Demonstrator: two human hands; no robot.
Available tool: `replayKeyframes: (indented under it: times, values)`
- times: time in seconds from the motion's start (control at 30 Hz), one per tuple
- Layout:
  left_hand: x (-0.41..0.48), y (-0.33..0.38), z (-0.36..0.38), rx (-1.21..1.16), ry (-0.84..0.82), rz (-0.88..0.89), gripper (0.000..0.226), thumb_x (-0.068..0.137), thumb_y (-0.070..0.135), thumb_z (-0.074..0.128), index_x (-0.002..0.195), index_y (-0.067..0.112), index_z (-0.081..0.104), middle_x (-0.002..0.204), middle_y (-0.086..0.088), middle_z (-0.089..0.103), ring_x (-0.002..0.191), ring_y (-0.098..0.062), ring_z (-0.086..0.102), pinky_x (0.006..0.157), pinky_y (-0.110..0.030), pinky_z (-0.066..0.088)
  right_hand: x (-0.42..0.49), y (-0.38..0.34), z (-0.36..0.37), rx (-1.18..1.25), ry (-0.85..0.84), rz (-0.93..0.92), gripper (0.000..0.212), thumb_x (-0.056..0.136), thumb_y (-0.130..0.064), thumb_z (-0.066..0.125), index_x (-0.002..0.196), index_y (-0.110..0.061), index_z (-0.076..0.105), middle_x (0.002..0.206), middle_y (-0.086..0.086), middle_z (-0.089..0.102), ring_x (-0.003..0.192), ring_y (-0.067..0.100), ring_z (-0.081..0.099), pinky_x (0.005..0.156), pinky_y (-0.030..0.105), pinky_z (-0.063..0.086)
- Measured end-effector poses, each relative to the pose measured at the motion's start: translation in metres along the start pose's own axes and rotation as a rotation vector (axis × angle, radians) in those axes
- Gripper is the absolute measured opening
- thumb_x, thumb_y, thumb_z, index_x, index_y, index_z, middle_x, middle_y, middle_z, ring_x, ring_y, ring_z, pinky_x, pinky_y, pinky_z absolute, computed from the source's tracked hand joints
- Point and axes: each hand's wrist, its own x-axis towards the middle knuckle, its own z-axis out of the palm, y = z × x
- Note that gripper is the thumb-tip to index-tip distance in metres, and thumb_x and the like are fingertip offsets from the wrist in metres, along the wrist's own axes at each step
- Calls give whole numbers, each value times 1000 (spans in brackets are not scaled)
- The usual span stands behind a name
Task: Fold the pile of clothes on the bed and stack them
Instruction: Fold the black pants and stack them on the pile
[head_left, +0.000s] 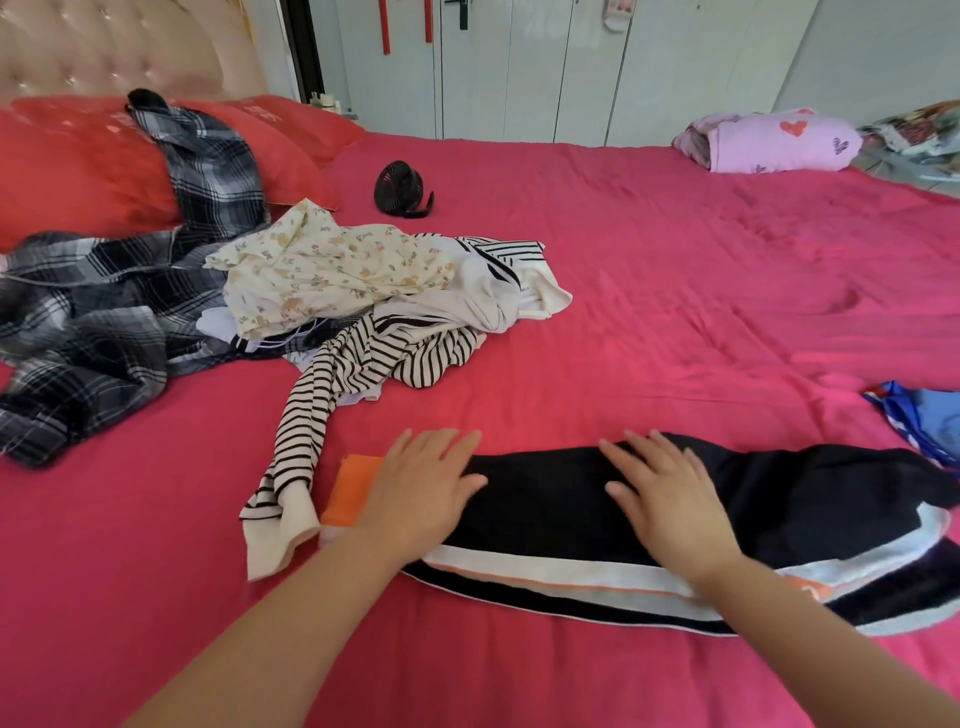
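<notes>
Fingers (453, 448) on both hands are straight and spread out, and they hold nothing. The left hand (426, 483) lies flat on the left end of the black piece (561, 499), right where an orange cuff (353, 488) sticks out. The right hand (665, 504) presses flat on the middle of it.

The black piece lies long and flat across the near part of the pink bed sheet (675, 291). A white and orange stripe (571, 574) runs along the edge closest to the person (it could be trousers or a top, I cannot tell which).

The pile of clothes (363, 291) sits further back on the left, apart from the black piece. A striped top (374, 358) trails out of the pile, and its sleeve end lies just beside the orange cuff. On top of the pile is a cream top with little flowers (322, 270). A dark checked shirt (104, 312) spreads out to the left and climbs up onto the red pillows (78, 166).

A little black fan (400, 189) sits behind the pile. Far off on the right is a rolled purple blanket with hearts (774, 143). A blue cloth (924, 421) peeks in at the right edge.
</notes>
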Motion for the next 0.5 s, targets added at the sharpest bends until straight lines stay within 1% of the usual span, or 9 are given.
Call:
replayKeyframes:
  times: [0.07,0.1,0.13,0.2,0.27,0.37,0.43,0.5]
  values:
    - [-15,14,12,-5,-159,13,59,95,54,24,148,31,13,155,3,19,143,-15,13,116,-38,1,-20,-4,14,-16,-199,39,50,96,-49,29,144,-43,18,156,-9,15,145,18,7,116,44,9]
    - [-22,17,19,18,-253,0,60,95,55,21,149,31,7,157,3,10,144,-16,4,116,-38,-3,-25,-3,19,-14,-271,54,50,97,-51,23,145,-44,11,157,-11,9,146,17,2,116,44,6]
    - [-25,18,23,41,-316,-16,60,96,56,19,149,31,4,158,2,4,145,-17,-1,116,-38,-6,-25,-1,20,-1,-303,58,50,97,-51,21,145,-44,9,157,-11,6,146,17,0,116,44,5]
    - [-22,23,21,51,-329,-51,60,96,55,18,149,30,3,158,0,0,145,-19,-4,116,-41,-6,-21,0,12,34,-271,54,50,97,-51,23,146,-42,12,157,-9,8,146,17,2,116,44,6]
    - [-14,35,13,40,-265,-44,60,97,53,19,149,29,4,158,-1,0,145,-21,-2,116,-42,-4,-20,6,2,35,-198,71,50,97,-50,25,145,-41,16,156,-8,14,145,16,6,116,42,8]
    - [-1,68,6,7,-192,52,59,97,52,18,149,29,3,158,0,1,145,-20,0,116,-41,-2,-30,25,-11,35,-138,134,49,97,-48,28,144,-40,22,155,-6,21,145,16,11,116,41,11]
    - [8,98,5,-18,-198,133,59,98,51,19,149,28,2,158,0,1,145,-20,0,117,-41,-1,-41,45,-19,30,-118,178,48,97,-45,32,144,-37,26,153,-4,26,143,17,16,115,40,13]
    - [18,131,7,-50,-201,196,59,98,50,21,149,28,3,158,0,1,145,-19,-1,117,-40,0,-50,71,-30,20,-63,205,45,98,-38,36,142,-33,33,149,-1,32,141,18,22,115,38,16]
